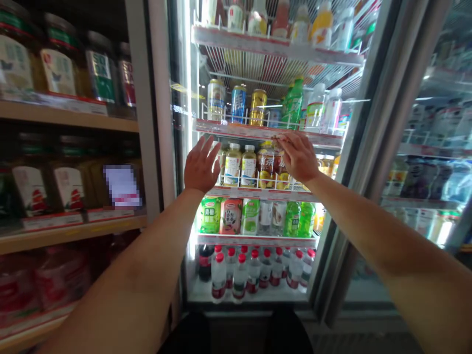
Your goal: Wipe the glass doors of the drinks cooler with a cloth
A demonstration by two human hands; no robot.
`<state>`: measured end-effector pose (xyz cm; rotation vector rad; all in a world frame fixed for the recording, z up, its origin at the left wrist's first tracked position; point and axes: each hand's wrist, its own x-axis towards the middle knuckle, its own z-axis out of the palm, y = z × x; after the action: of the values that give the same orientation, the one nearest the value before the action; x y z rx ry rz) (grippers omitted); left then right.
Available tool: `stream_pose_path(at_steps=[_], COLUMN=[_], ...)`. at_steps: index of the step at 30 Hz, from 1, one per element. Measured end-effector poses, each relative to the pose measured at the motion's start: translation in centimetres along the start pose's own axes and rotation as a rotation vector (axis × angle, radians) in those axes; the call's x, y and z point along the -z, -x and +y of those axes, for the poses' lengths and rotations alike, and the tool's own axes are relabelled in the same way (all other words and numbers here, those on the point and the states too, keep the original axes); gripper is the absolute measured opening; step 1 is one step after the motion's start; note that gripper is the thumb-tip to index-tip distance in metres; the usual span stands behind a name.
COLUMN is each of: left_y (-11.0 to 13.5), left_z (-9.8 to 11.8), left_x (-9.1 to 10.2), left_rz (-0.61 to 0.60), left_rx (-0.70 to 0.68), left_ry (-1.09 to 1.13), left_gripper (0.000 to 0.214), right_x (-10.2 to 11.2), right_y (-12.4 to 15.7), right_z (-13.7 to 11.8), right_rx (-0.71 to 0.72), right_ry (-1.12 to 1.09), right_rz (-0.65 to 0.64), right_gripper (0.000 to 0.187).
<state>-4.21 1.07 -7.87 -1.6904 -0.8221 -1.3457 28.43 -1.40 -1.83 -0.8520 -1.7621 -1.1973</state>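
Both my arms reach forward toward a lit drinks fridge. My left hand (201, 167) is open, fingers spread and pointing up, with nothing in it. It is nearest the left end of the third shelf, beside pale-labelled bottles (232, 164). My right hand (300, 157) is also open, its fingers stretched leftward and palm down. It overlaps the price strip (236, 129) of the shelf above and partly hides brown-labelled tea bottles (266, 167). Whether its fingertips touch the strip or the bottles, I cannot tell.
Cans (238, 104) and green bottles (293, 103) stand one shelf higher. Below are green and red cartons (231, 216), then red-capped water bottles (239, 278) at the bottom. Wooden shelves (70, 110) with jars flank the left; a metal door frame (368, 162) stands right.
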Motion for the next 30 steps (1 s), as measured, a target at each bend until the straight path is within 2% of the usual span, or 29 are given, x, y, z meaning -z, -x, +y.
stream_pose_path(at_steps=[2,7,13,15,18,20,24,26,28,30], left_y=[0.0,0.0,0.0,0.0,0.1,0.1,0.1,0.1,0.2,0.3], left_z=[-0.1,-0.1,0.0,0.0,-0.1,-0.2,-0.3,-0.4,-0.4,-0.5], left_x=[0.0,0.0,0.1,0.0,-0.1,-0.1,-0.3,-0.3,-0.4,-0.5], left_rz=[0.004,-0.006,-0.008,-0.002,0.007,0.014,0.019,0.026,0.042,0.053], left_rx=[-0.003,0.002,0.006,0.009,-0.004,-0.013,-0.022,-0.028,-0.045,-0.058], left_ry=[0.014,0.013,0.006,0.013,-0.001,-0.009,-0.009,-0.02,-0.042,-0.058], left_gripper=[0.052,0.052,0.051,0.051,0.05,0.05,0.05,0.051,0.051,0.051], right_x=[0.1,-0.3,-0.2,-0.1,-0.3,-0.5,-0.9,-1.1,-1.3,-1.7], right_y=[-0.1,-0.7,1.0,0.6,-0.1,0.1,1.4,1.3,0.6,-0.1], right_z=[0.2,0.5,-1.0,-0.8,-0.6,-0.9,-2.2,-2.6,-2.9,-3.4], right_rx=[-0.019,-0.216,-0.028,-0.057,-0.182,-0.181,0.087,0.167,0.124,0.004], right_ry=[0.023,0.062,0.051,0.07,0.087,0.077,0.035,0.015,0.007,0.0], right_rz=[0.009,0.17,0.017,0.038,0.106,0.108,-0.014,-0.042,0.001,0.079], right_gripper=[0.05,0.055,0.049,0.047,0.049,0.05,0.048,0.047,0.046,0.047])
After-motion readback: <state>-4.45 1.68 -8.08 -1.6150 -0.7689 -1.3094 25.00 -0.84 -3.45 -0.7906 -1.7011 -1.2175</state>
